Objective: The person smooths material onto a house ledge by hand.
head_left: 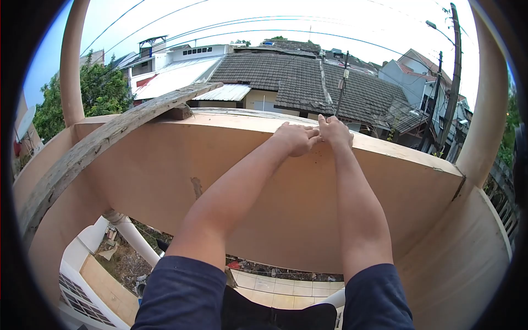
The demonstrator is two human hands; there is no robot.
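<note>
Both arms reach forward to the top edge of a peach-painted concrete beam (247, 181). My left hand (298, 138) bends over that edge, its fingers curled and pressed near the other hand. Right beside it, my right hand (335, 133) is closed, with the thumb side raised. What lies between the fingers, if anything, is hidden. Small dark specks mark the beam's face just below the hands.
A weathered wooden plank (121, 129) slants across the left, with a small wood block (179, 112) under it. Round columns (72, 66) stand at both sides. Far below are a tiled floor (275, 289) and debris-strewn ground. Tiled roofs (247, 71) and overhead wires lie beyond.
</note>
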